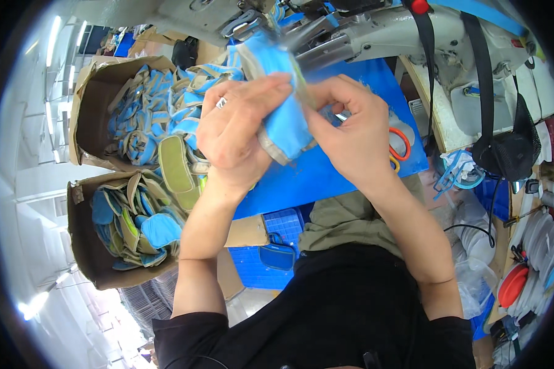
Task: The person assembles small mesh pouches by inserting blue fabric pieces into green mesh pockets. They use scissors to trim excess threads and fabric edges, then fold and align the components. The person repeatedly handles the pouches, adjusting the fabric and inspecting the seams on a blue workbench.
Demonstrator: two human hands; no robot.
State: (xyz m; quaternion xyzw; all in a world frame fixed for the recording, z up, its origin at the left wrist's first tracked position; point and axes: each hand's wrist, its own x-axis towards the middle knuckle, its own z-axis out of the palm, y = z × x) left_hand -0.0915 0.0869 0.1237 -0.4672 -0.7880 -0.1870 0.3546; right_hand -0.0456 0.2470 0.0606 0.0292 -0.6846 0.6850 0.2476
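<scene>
Both hands, left hand [234,132] and right hand [351,132], pinch a blue fabric piece [286,126]; boxes [86,246] hold many pieces, so plenty seemingly remains.

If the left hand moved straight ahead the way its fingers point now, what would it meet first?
Likely the right hand: the left hand points right across the blue fabric piece both hold. Depth is unclear.
</scene>
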